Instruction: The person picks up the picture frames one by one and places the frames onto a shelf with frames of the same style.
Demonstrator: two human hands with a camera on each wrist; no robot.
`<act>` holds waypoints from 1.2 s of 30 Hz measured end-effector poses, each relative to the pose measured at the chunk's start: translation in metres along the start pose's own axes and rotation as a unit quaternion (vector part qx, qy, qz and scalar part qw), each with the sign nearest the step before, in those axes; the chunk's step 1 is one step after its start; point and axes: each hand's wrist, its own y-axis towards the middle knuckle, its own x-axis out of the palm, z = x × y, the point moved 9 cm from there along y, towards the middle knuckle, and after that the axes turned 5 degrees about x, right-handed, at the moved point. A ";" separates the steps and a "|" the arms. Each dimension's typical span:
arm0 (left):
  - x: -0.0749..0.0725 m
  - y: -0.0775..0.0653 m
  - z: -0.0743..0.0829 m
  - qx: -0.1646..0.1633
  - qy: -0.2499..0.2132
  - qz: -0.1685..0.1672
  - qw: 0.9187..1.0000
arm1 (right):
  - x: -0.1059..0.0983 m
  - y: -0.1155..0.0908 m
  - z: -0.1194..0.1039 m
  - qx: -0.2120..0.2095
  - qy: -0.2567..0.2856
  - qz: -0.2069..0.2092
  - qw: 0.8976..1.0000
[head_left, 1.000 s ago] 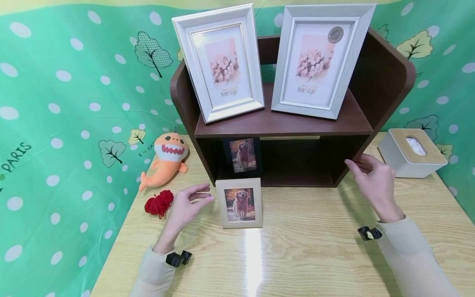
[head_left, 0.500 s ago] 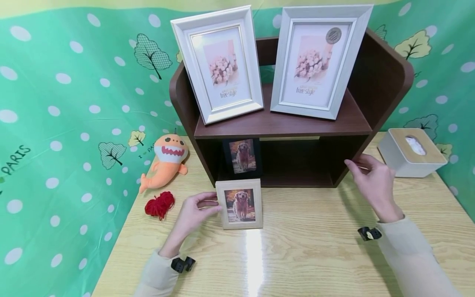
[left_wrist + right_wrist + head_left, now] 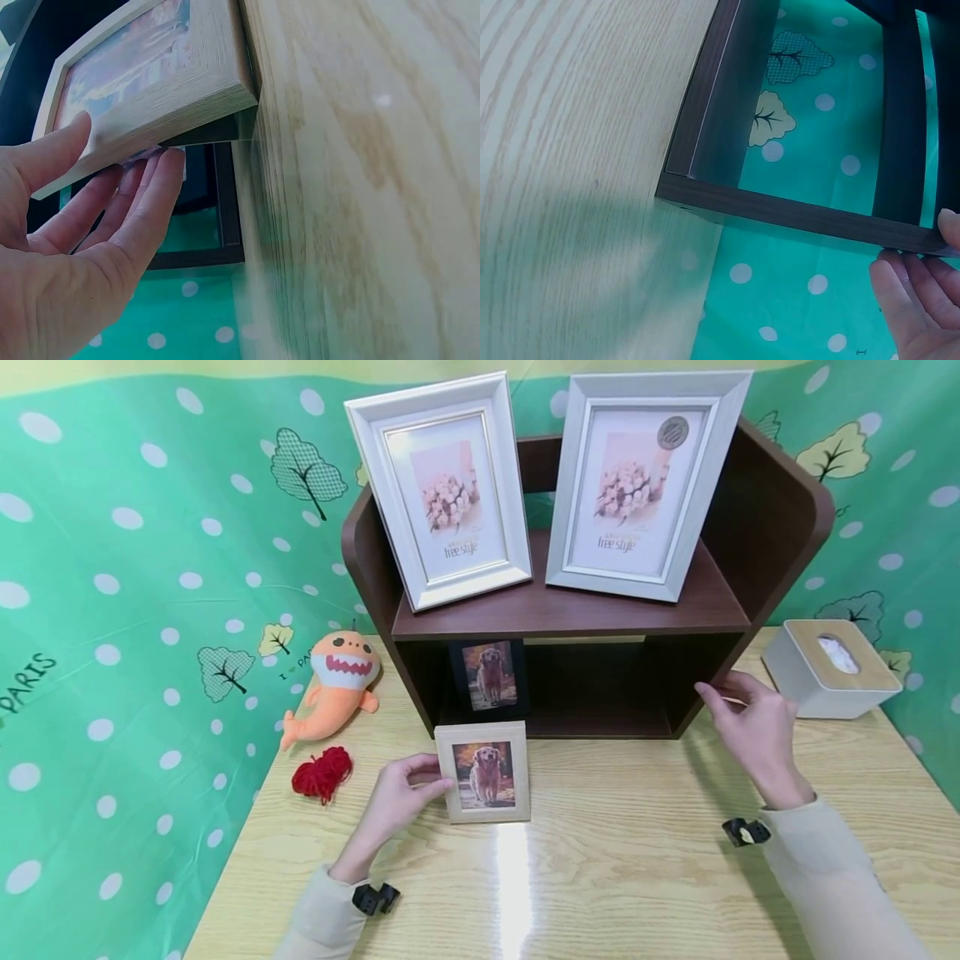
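A light wood picture frame [image 3: 521, 777] with a dog photo stands on the table in front of the shelf. My left hand [image 3: 401, 793] holds its left edge, thumb on the front and fingers behind; the left wrist view shows the thumb on the frame's border [image 3: 169, 105]. With my right hand [image 3: 753, 731] I pinch the front edge of the dark brown shelf's right side panel [image 3: 780, 552]. In the right wrist view the thumb lies inside that panel [image 3: 802, 217] and the fingers outside.
Two white frames [image 3: 442, 589] [image 3: 611, 578] stand on the upper board. A black frame [image 3: 519, 681] sits in the lower compartment at left. An orange plush shark [image 3: 337, 697] and red yarn [image 3: 322, 774] lie left, a tissue box [image 3: 832, 681] right.
My left hand has moved right and closed on the light wood frame's left edge. The right hand stays at the shelf panel, and the frame has hardly moved.
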 end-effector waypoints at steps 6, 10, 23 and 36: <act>0.000 0.001 0.000 0.011 -0.001 0.000 1.000 | 0.001 -0.001 0.002 0.009 0.002 -0.003 1.000; 0.001 0.001 0.001 0.014 0.007 0.002 1.000 | 0.001 -0.001 0.003 0.010 -0.002 -0.003 1.000; 0.004 0.007 0.002 0.028 -0.014 -0.037 0.999 | -0.002 -0.001 -0.005 -0.039 -0.032 0.019 0.999; 0.012 0.014 0.010 0.037 -0.001 -0.056 0.998 | -0.002 -0.003 -0.012 -0.061 -0.038 0.032 0.997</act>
